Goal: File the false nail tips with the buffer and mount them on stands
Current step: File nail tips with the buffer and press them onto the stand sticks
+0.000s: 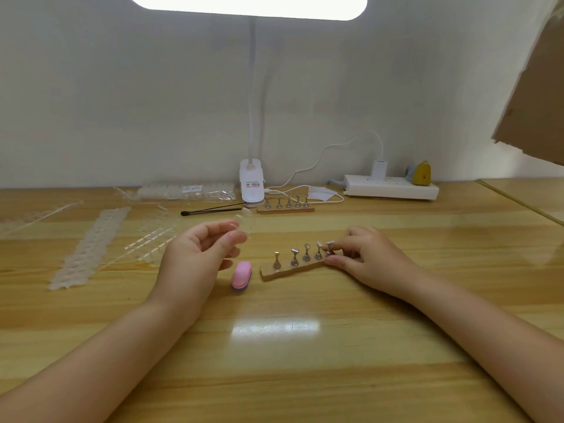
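My left hand (204, 246) is raised above the table and pinches a strip of clear false nail tips (244, 222) between thumb and fingers. A pink buffer block (241, 275) lies on the table just below that hand. To its right a wooden base (290, 271) carries a row of several small metal stands (294, 257). My right hand (363, 258) pinches the rightmost stand (329, 248) at the end of that base. I cannot tell whether a tip sits on it.
A second wooden base with stands (287, 206) sits farther back by the white clamp lamp (251, 184). Strips and bags of clear nail tips (88, 248) cover the left side. A black tool (210, 210), a power strip (390, 187) and cardboard (537, 96) lie beyond.
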Available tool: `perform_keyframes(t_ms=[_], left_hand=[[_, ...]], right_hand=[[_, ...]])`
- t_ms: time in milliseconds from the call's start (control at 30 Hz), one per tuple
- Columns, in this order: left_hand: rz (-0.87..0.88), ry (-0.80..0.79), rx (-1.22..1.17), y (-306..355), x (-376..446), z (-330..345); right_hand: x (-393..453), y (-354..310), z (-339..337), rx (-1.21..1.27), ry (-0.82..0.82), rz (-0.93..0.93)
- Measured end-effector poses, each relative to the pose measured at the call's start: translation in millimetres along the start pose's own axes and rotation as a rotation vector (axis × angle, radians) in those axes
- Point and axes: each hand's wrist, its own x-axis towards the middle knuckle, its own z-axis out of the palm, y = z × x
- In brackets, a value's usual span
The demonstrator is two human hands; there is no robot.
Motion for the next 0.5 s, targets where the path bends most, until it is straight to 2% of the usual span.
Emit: perform_keyframes(t_ms=[133, 167, 233, 300, 367, 500], left_hand=[[0.042, -0.02, -0.03, 2, -8, 4], [0.056, -0.027, -0.019, 3, -9, 5], [0.081, -0.05, 0.005, 2, -11, 5], [0.108, -0.082, 0.043, 2, -14, 5], [0.162, -0.128, 0.091, 2, -17, 6], [0.253, -0.202, 0.207, 3, -25, 8]], right_hand=[[-6, -4, -2, -0.018, -0.014, 0.019], [-8, -7, -3, -0.014, 0.047, 0.006], [-12, -18, -6, 0.018, 0.272, -0.07], [-16, -35, -8, 0.129, 0.427, -0.132], [-21, -55, -5, 0.351, 0.398, -0.119], [-30, -78, 6, 0.674, 0.166, -0.044]])
